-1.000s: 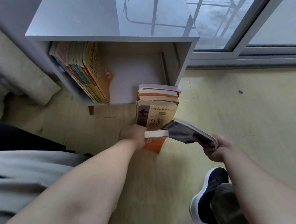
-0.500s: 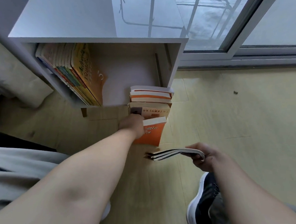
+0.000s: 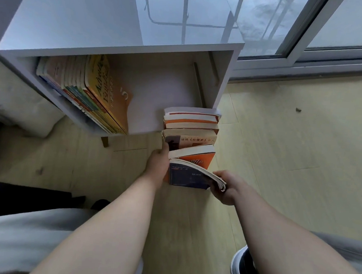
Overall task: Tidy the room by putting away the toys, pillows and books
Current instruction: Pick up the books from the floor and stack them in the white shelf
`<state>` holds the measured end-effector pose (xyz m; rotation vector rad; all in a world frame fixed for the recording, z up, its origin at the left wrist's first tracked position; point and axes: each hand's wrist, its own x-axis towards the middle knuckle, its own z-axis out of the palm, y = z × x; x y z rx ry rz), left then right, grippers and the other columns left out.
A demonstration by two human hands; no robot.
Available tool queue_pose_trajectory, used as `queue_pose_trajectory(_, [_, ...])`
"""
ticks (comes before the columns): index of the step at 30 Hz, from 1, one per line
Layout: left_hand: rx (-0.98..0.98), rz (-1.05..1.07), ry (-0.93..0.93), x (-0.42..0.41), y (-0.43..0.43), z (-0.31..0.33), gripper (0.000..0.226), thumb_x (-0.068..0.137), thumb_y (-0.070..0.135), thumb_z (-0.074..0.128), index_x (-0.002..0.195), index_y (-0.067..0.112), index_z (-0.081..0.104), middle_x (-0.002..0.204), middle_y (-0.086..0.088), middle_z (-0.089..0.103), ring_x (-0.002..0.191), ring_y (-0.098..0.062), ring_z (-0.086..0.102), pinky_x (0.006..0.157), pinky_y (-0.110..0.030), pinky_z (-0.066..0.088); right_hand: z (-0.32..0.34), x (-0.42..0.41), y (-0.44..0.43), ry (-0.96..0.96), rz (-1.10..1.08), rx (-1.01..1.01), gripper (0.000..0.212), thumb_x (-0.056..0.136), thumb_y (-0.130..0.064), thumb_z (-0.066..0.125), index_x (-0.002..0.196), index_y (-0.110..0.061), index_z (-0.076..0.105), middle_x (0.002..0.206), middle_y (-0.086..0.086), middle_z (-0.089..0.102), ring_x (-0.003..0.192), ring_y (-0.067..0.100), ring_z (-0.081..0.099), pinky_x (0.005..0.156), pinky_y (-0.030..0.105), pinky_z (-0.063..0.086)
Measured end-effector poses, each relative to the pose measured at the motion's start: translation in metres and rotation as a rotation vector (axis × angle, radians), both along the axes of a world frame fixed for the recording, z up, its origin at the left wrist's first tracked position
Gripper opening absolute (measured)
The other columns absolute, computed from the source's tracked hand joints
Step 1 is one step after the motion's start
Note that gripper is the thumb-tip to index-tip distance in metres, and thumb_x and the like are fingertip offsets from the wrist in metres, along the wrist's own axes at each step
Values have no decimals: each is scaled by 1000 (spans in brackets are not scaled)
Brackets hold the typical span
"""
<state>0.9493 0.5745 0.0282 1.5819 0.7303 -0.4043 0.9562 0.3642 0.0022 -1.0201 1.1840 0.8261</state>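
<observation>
A row of books [image 3: 190, 126] stands on edge on the wooden floor in front of a white bookshelf [image 3: 122, 48]. My left hand [image 3: 158, 163] grips the left side of that row, beside an orange book [image 3: 195, 156] at its near end. My right hand [image 3: 223, 187] holds a thin dark blue book [image 3: 187, 176] by its right edge, pressed upright against the orange book. Inside the shelf, several books [image 3: 87, 91] lean at the left; the shelf's right half holds nothing.
A sliding window frame [image 3: 308, 55] runs along the floor at the back right. A pale cushion [image 3: 18, 110] lies left of the shelf. My shoe [image 3: 244, 272] is at the bottom right, my knee at the bottom left.
My right hand has swung the thin dark book from flat and apart up against the near end of the row. My left hand stays on the row.
</observation>
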Motion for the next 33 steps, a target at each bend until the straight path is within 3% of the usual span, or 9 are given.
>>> queue_pose_trajectory(4, [-454,217,115,-6,-9,6,43,106,49,43,95,17,70,77,-5,78,61,-18,75,54,-31,60,6,14,4,-33,8,33,42,86,4,53,127,10,55,118,29,66,91,41,73,58,45,63])
queue_pose_trajectory(7, [-503,259,158,-6,-13,8,31,100,33,50,87,13,69,83,-11,76,74,-27,74,82,-47,61,2,20,-2,-22,-6,57,53,80,6,54,133,7,48,123,34,60,101,52,67,68,55,62])
queue_pose_trajectory(10, [-453,270,212,0,-9,-1,12,87,16,55,84,9,64,84,-16,73,91,-34,68,104,-56,49,-6,31,-6,10,-114,136,44,94,-18,60,131,4,50,119,36,64,101,56,66,80,63,59])
queue_pose_trajectory(13, [-473,256,245,7,-6,-5,8,79,7,57,84,4,62,86,-20,72,92,-36,69,102,-55,52,-8,45,-2,17,-63,193,49,94,-38,67,125,-2,60,113,31,70,100,50,70,87,59,59])
queue_pose_trajectory(19, [-529,173,315,12,9,-16,6,83,4,63,87,2,67,96,-20,73,94,-33,68,98,-42,52,-7,49,6,-32,149,152,46,82,-23,72,126,-9,67,115,21,73,102,40,73,91,48,59])
queue_pose_trajectory(23, [-561,158,321,17,19,-20,33,66,7,70,99,3,66,107,-21,70,104,-34,65,112,-47,43,-4,51,2,-31,270,139,43,88,-26,59,124,-4,68,111,17,75,90,30,72,82,37,60])
queue_pose_trajectory(26, [-586,168,314,25,20,-21,42,68,4,69,110,2,64,115,-23,71,109,-37,67,109,-51,46,-3,55,2,-35,267,169,36,91,-26,56,117,-4,68,104,17,74,83,29,72,75,36,60])
queue_pose_trajectory(31, [-612,207,326,42,20,-23,39,77,5,70,115,4,64,126,-22,68,112,-38,68,100,-56,52,-11,66,1,-26,288,183,41,91,-35,63,123,-10,68,117,16,73,111,31,70,93,37,55])
queue_pose_trajectory(33, [-600,193,339,50,19,-27,37,77,12,70,113,10,64,121,-19,71,110,-34,68,97,-54,54,-15,72,-1,9,264,186,52,89,-43,67,130,-11,66,122,17,72,112,33,69,90,38,58])
